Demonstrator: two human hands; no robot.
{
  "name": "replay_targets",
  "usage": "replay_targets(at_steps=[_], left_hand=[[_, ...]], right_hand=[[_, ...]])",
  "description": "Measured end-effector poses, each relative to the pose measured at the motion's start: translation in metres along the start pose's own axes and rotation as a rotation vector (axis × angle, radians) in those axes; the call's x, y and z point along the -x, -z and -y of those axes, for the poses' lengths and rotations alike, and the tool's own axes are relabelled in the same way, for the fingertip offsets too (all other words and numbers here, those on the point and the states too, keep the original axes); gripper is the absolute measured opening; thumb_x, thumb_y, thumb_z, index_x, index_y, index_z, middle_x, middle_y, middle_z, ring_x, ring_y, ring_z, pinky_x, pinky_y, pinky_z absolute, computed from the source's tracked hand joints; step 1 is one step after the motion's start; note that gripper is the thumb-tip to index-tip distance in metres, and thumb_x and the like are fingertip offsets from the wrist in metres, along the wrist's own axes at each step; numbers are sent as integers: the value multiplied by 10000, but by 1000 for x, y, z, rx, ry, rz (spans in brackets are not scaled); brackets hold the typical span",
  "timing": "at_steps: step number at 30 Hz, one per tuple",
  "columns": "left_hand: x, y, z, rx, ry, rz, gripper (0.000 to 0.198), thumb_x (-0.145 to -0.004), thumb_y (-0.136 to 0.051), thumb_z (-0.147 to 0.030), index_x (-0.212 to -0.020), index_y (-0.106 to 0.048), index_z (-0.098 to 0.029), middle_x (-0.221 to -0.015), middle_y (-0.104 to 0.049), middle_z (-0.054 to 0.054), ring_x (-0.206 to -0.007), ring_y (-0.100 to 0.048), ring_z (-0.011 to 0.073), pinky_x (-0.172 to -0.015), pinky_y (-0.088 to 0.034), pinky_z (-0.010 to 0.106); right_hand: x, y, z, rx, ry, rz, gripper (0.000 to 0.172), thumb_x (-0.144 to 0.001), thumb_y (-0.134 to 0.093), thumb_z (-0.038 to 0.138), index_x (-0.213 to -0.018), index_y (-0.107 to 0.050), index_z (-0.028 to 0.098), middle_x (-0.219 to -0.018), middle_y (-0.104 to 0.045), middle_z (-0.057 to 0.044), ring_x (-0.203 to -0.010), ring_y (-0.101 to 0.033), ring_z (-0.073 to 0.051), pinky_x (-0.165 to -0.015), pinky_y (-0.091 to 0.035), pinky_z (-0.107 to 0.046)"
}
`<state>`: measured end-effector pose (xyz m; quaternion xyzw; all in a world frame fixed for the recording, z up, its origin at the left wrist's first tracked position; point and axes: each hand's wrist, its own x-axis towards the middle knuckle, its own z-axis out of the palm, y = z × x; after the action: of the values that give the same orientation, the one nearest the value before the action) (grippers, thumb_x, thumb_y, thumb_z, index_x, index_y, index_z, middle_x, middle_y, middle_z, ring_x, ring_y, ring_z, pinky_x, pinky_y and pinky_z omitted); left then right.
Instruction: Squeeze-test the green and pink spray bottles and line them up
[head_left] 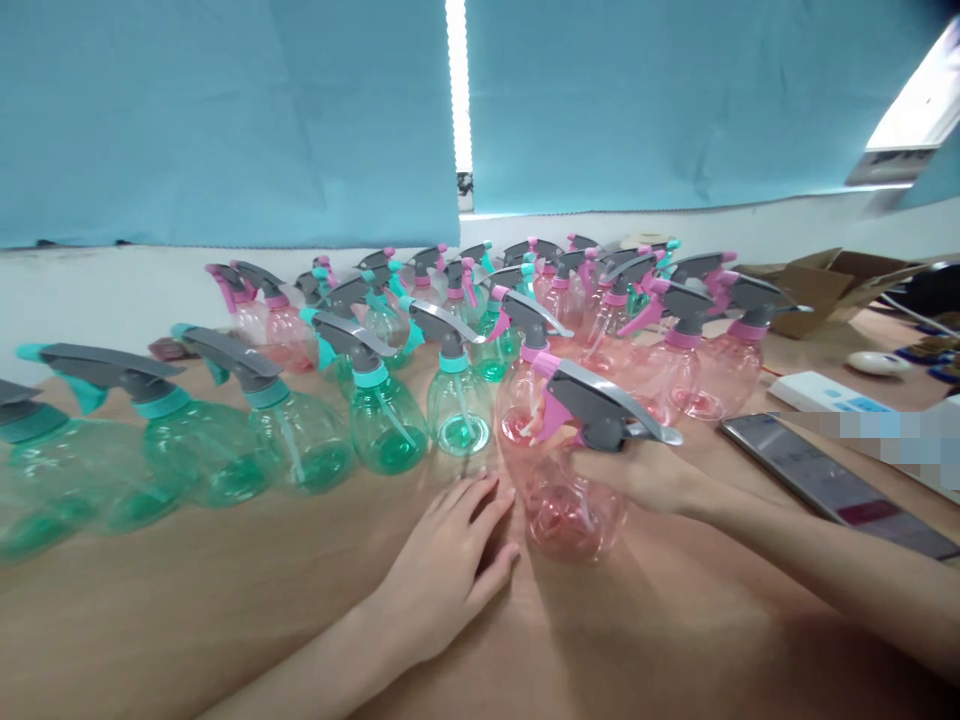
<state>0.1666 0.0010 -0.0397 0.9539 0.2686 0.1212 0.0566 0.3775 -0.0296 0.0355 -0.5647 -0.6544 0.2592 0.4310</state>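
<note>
A clear pink spray bottle (574, 510) with a grey and pink trigger head stands at the front of the group. Around its neck, under the trigger head, my right hand (622, 465) is closed; part of the fingers is hidden behind the bottle. My left hand (457, 545) lies flat on the wooden table (315, 620), fingers stretched out, just left of that bottle and holding nothing. Nearest beyond its fingertips are a green spray bottle (461, 405) and another green spray bottle (388, 425), both upright.
Several more green bottles (214, 455) line the left, and pink bottles (724, 370) crowd the back. On the right lie a phone (825, 480), a white box (825, 393), a white mouse (877, 363) and an open cardboard box (832, 285). Blue curtains (225, 120) hang behind.
</note>
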Motion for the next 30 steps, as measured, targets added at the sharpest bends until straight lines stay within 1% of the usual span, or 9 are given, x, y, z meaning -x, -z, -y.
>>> replay_targets(at_steps=[3,9,11,13,16,21,25,28,30], left_hand=[[0,0,0,1,-1,1,407,-946,-492,-302,-1325,-493,-153,-1385,-492,134,-1280,-436,303,-1044,-382,485],[0,1,0,11,0,-1,402,-951,-486,-313,-1323,-491,-161,-1392,-486,133,-1283,-433,305,-1042,-382,495],[0,0,0,13,1,0,406,-947,-492,-308,-1324,-488,-158,-1387,-490,133,-1283,-433,305,-1043,-382,492],[1,0,0,19,-3,-7,410,-945,-496,-303,-1327,-483,-156,-1387,-490,133,-1284,-432,303,-1044,-381,491],[1,-1,0,27,-5,-14,404,-948,-490,-307,-1327,-481,-168,-1391,-486,127,-1286,-430,299,-1040,-388,492],[0,0,0,27,-4,-9,405,-948,-495,-311,-1326,-482,-167,-1397,-481,132,-1295,-423,300,-1041,-387,493],[-1,1,0,22,-1,-1,410,-949,-492,-309,-1334,-475,-169,-1398,-482,131,-1299,-420,296,-1043,-386,486],[-1,1,0,21,-2,-7,412,-953,-484,-315,-1344,-465,-186,-1396,-487,121,-1297,-424,293,-1041,-387,486],[0,0,0,23,-4,-14,405,-951,-484,-313,-1337,-472,-188,-1392,-491,120,-1293,-429,296,-1042,-383,491]], right_hand=[[0,1,3,-94,-23,20,152,-559,-440,257,-508,-299,230,-506,-279,50,-461,-277,-88,-384,-258,-220],[0,1,0,-93,-57,-14,157,-530,-473,237,-509,-317,234,-496,-330,45,-458,-313,-97,-393,-305,-232],[0,0,-3,-79,-49,-31,118,-556,-494,240,-534,-378,239,-517,-404,39,-474,-392,-113,-420,-371,-246],[0,-2,-7,-89,-23,-32,46,-599,-523,253,-618,-482,243,-596,-514,25,-552,-515,-146,-520,-474,-289],[-1,-5,-10,-96,-10,-29,81,-662,-563,282,-733,-562,243,-692,-600,4,-665,-611,-189,-611,-526,-339],[0,-6,-12,-41,21,-47,102,-711,-632,300,-803,-617,258,-758,-649,-2,-685,-636,-201,-584,-532,-335],[0,-5,-8,-19,54,-40,147,-714,-680,328,-844,-641,270,-752,-663,4,-674,-640,-197,-562,-536,-325],[0,-4,-5,-5,63,-40,192,-700,-704,352,-866,-648,271,-708,-654,10,-640,-634,-189,-514,-521,-299],[0,-3,-4,16,63,-45,176,-687,-715,359,-823,-644,274,-630,-611,22,-599,-616,-186,-479,-502,-291]])
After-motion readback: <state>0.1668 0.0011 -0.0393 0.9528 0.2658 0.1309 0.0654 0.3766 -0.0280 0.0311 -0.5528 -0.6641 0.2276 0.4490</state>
